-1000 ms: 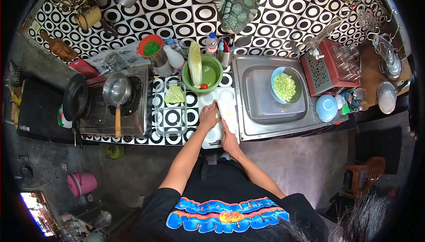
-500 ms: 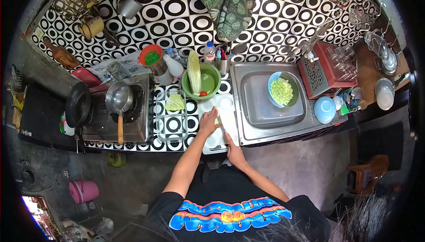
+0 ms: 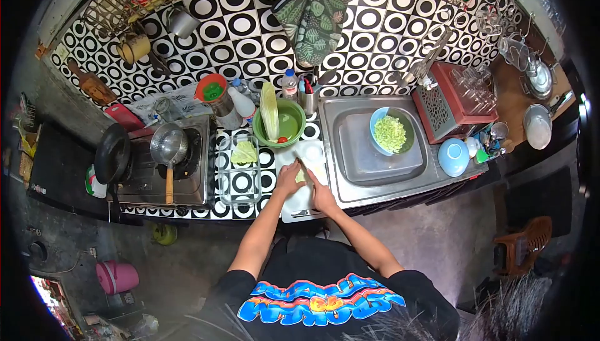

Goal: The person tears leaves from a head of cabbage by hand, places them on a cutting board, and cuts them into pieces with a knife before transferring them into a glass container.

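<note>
On the white cutting board (image 3: 300, 203), my right hand (image 3: 321, 197) grips a knife (image 3: 304, 161), its blade pointing up toward the green basin. Close to the blade, my left hand (image 3: 289, 178) has its fingers drawn together on a pale green piece of cabbage leaf (image 3: 301, 177); the hand partly covers it. Just beyond the board sits a green basin (image 3: 302, 130) with a long napa cabbage (image 3: 269, 111) leaning upright in it and a red tomato (image 3: 282, 140) beside it. Left of the board, a leaf (image 3: 244, 152) lies in a clear container (image 3: 240, 195).
To the right, a bowl of chopped cabbage (image 3: 390, 133) stands in the steel sink (image 3: 334, 153). A stove (image 3: 137, 185) with a wooden-handled pan (image 3: 169, 144) is at left. Bottles (image 3: 241, 105) and a utensil cup (image 3: 308, 101) line the wall. A blue bowl (image 3: 455, 157) sits at far right.
My right hand and the knife have moved up the board, beside my left hand. My left hand has shifted slightly toward me. The whole view has shifted a little.
</note>
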`<control>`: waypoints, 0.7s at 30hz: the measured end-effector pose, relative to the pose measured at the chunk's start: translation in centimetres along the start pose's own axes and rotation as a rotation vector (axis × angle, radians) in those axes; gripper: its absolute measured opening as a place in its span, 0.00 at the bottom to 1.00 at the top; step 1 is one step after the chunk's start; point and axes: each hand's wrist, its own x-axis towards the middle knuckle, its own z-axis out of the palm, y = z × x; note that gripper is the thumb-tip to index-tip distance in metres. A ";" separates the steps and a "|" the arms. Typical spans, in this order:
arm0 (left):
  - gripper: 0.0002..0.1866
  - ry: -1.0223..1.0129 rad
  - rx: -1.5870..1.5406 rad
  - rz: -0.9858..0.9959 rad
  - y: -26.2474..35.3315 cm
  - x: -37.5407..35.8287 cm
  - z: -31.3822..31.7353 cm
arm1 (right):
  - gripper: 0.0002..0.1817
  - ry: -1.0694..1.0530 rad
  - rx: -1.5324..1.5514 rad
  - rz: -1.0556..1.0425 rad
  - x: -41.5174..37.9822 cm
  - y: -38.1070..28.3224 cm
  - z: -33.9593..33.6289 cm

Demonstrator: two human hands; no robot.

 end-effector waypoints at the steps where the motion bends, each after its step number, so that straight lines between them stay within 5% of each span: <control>1: 0.48 -0.002 -0.017 -0.008 0.0 -0.1 -0.2 | 0.38 -0.003 -0.005 0.001 0.1 0.1 -0.4; 11: 0.34 0.184 -0.041 -0.076 2.0 -0.7 0.7 | 0.35 -0.121 0.155 0.092 -3.3 0.9 -4.3; 21: 0.31 0.168 0.027 -0.185 4.1 -0.3 0.8 | 0.39 -0.055 0.115 0.064 -2.7 0.3 -1.8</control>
